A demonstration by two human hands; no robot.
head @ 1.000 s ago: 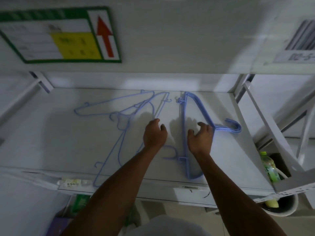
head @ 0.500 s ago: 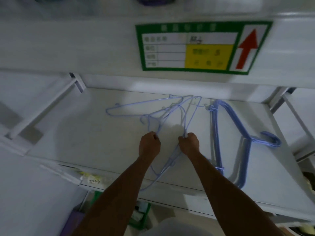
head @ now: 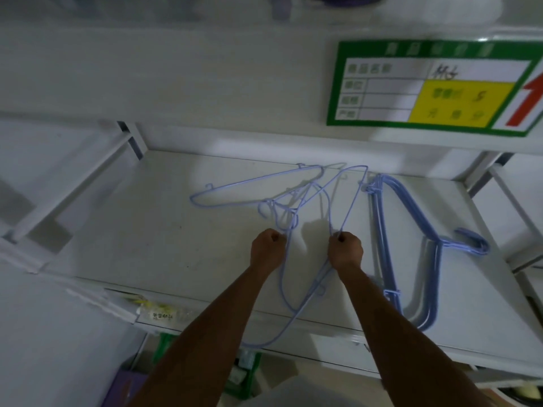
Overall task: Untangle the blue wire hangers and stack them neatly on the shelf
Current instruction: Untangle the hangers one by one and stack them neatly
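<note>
A tangle of blue wire hangers [head: 296, 198] lies in the middle of the white shelf [head: 147, 236]. My left hand [head: 267, 249] is closed around a wire near the tangle's hooks. My right hand [head: 345, 249] grips another wire of the same tangle, which runs up to the shelf's back and down past the front edge. To the right, apart from the tangle, a neat stack of blue hangers [head: 390, 230] lies flat with its hooks [head: 473, 245] pointing right.
A green, yellow and red label [head: 435, 86] is stuck on the beam above the shelf. White frame struts stand at the left [head: 73, 189] and right [head: 511, 201]. Below the front edge are a small tag [head: 160, 314] and green items [head: 246, 365].
Both hands went from resting open on the shelf to gripping wires of the tangle and have drawn slightly apart. The view has swung left, so the stack now sits further right.
</note>
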